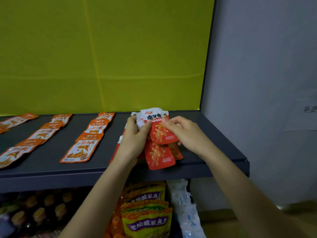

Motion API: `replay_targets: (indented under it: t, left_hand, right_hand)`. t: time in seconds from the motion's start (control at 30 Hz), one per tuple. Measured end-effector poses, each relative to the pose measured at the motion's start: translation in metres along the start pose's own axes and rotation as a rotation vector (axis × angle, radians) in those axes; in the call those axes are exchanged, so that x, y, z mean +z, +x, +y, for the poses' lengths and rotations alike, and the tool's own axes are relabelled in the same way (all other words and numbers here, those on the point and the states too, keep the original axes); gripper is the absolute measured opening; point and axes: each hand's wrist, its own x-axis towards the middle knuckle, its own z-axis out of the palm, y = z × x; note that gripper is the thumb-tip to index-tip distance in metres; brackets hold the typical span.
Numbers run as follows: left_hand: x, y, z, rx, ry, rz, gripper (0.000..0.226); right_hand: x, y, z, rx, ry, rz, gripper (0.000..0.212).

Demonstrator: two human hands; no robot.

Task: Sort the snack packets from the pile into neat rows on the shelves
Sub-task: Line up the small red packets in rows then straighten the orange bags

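Note:
Both my hands hold a fanned bunch of red-and-white snack packets (160, 134) above the right part of the dark grey shelf (214, 138). My left hand (135, 136) grips the bunch from the left, thumb across the top packet. My right hand (181, 129) pinches the top packet's upper right edge. The lowest red packet (159, 157) reaches to the shelf's front edge. Orange-and-white packets lie in rows running front to back: one row (85, 143) left of my hands, another (41, 134) further left, and a third (12, 122) at the far left.
A yellow-green panel (103, 57) backs the shelf; a grey wall (265, 83) stands to the right. On the shelf below are yellow-and-purple packs (147, 222), a clear blue-printed bag (185, 212) and dark bottles with orange caps (39, 215).

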Motion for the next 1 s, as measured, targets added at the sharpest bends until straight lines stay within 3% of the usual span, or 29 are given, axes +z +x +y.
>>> replay_targets:
  t: [0.07,0.23,0.3,0.43,0.63,1.0]
  left_hand:
    - [0.011,0.001,-0.001,-0.016,-0.037,-0.016,0.01]
    - [0.027,0.004,0.001,-0.044,-0.096,-0.015,0.009]
    - [0.027,0.008,0.001,-0.032,-0.088,0.005,0.005]
    - [0.018,0.017,0.008,-0.021,-0.055,0.038,0.028]
    - [0.011,0.028,0.017,-0.038,-0.021,0.037,0.023]
    - [0.019,0.03,0.014,-0.04,0.007,0.036,0.022]
  right_hand:
    - [0.0,0.004,0.004,-0.027,0.015,0.016,0.043]
    - [-0.008,0.013,0.013,0.013,0.383,0.004,0.011]
    - [-0.016,0.023,0.019,-0.001,0.42,0.093,0.008]
    - [-0.046,0.053,0.039,0.077,0.446,0.321,0.009]
    - [-0.047,0.112,0.091,0.317,0.101,0.268,0.016]
    - [-0.038,0.139,0.106,0.402,-0.447,0.228,0.045]
